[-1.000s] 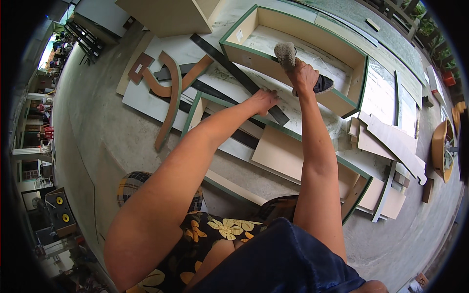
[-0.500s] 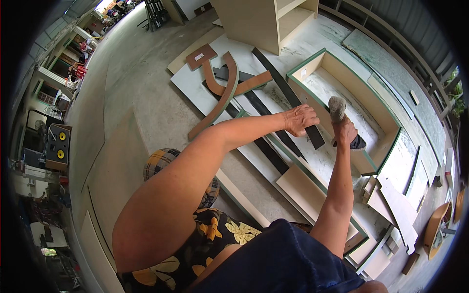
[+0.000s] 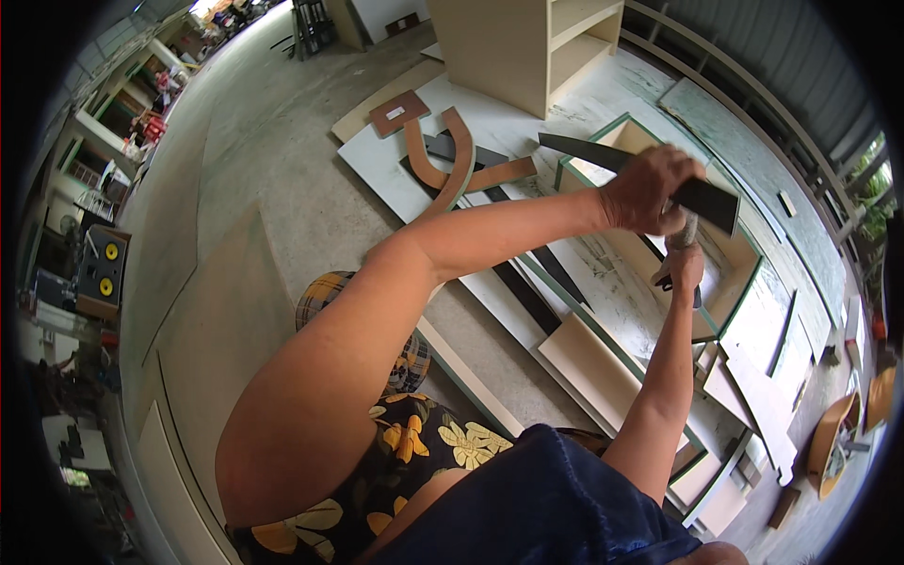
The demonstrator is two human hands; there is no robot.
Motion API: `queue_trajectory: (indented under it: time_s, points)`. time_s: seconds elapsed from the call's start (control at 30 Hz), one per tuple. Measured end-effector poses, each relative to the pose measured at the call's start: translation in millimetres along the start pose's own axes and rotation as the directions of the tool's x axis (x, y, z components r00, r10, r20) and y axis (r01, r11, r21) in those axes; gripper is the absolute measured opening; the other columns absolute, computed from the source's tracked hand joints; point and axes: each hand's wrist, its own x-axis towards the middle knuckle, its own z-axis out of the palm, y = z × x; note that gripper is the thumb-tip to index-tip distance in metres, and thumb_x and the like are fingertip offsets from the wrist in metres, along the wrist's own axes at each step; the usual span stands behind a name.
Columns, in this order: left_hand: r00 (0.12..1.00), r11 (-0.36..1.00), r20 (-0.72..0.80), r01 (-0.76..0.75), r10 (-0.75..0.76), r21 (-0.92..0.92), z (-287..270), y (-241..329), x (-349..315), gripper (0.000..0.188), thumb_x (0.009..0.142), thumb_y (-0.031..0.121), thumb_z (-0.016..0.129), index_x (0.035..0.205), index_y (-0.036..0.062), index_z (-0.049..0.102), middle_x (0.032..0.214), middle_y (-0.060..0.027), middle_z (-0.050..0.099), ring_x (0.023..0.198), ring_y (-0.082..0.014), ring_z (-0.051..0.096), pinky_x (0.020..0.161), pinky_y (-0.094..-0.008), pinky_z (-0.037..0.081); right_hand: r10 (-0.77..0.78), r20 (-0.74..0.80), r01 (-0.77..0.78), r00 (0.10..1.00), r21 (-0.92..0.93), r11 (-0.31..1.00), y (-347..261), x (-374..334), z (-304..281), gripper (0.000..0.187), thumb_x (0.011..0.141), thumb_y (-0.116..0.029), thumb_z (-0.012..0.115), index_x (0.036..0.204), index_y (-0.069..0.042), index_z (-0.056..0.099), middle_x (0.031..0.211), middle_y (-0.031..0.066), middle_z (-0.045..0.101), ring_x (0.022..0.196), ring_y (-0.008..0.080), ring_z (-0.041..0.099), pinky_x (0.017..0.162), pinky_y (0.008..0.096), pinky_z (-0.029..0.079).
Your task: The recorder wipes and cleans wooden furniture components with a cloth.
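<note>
My left hand [image 3: 648,191] is closed around a long dark board strip [image 3: 711,204], raised at a slant over the green-edged open box frame [image 3: 739,303]. Just below it, my right hand [image 3: 686,266] grips a bunched grey-and-black cloth [image 3: 686,229]. The cloth's grey end is up by the strip's underside; whether they touch is hard to tell. Its dark end pokes out below my fingers. Another dark strip [image 3: 524,296] lies on the pale panel beneath my left forearm. Two curved brown pieces [image 3: 460,151] and a small brown block [image 3: 398,114] lie farther left.
A pale shelf cabinet [image 3: 497,56] stands at the back. Offcuts [image 3: 753,395] are piled at right, near an orange-brown curved object [image 3: 831,447]. A large thin board [image 3: 221,292] lies on the concrete floor at left, with a speaker box [image 3: 104,273] beyond.
My left hand has lifted the dark strip off the panel and moved right with it. My right hand, still holding the cloth, has shifted slightly right and down.
</note>
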Motion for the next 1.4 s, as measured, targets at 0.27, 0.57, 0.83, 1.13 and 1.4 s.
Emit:
queue_trajectory:
  time_s: [0.27,0.57,0.83,1.13,1.4]
  points:
    - [0.959,0.991,-0.278,0.025,-0.061,-0.134,-107,9,78,0.014,0.079,0.005,0.063,0.091,0.0012,0.056,0.078,-0.0077,0.058,0.07,-0.0145,0.057,0.065,-0.0273,0.047,0.01,-0.311,0.049,0.95,0.18,0.982,10,1,-64,0.058,0.071,-0.052,0.068,0.093,0.001,0.066,0.087,0.0231,0.066,0.084,0.0374,0.064,0.073,0.0429,0.047]
    - [0.816,0.967,-0.569,-0.051,-0.102,-0.248,-221,26,123,0.018,0.082,0.001,0.064,0.1,0.0015,0.059,0.085,-0.0108,0.068,0.067,-0.0147,0.067,0.065,-0.0276,0.057,0.114,-0.232,-0.028,0.966,0.343,0.939,2,-22,-108,0.056,0.067,-0.041,0.078,0.096,0.006,0.067,0.087,0.0161,0.068,0.079,0.0237,0.065,0.069,0.0338,0.049]
    - [0.747,0.822,-0.531,0.036,-0.4,-0.568,-226,-10,82,0.015,0.078,0.002,0.066,0.091,0.0037,0.058,0.078,-0.0095,0.068,0.061,-0.0148,0.064,0.056,-0.0273,0.052,-0.155,0.018,0.102,0.988,0.681,0.725,-101,-49,-130,0.05,0.075,-0.04,0.076,0.102,0.0,0.065,0.086,0.0074,0.066,0.078,0.0136,0.062,0.072,0.0271,0.049]
    - [0.789,0.595,-0.27,0.145,-0.552,-0.791,-179,-13,75,0.019,0.078,0.02,0.063,0.071,0.0027,0.062,0.068,-0.0057,0.062,0.057,-0.0166,0.059,0.058,-0.0305,0.049,-0.608,-0.212,0.581,0.765,0.634,0.51,-296,-108,-140,0.056,0.065,-0.043,0.08,0.095,0.001,0.063,0.088,0.0126,0.067,0.079,0.0189,0.065,0.07,0.0336,0.053]
    - [0.769,0.263,-0.174,-0.009,-0.614,-0.965,-193,-27,76,0.019,0.077,0.02,0.062,0.066,0.0047,0.057,0.064,-0.0068,0.057,0.058,-0.0211,0.057,0.058,-0.0313,0.048,-0.534,-0.056,0.382,0.844,0.761,0.525,-316,-104,-128,0.036,0.066,-0.023,0.08,0.09,-0.001,0.067,0.079,0.0091,0.068,0.07,0.0162,0.067,0.062,0.031,0.055]
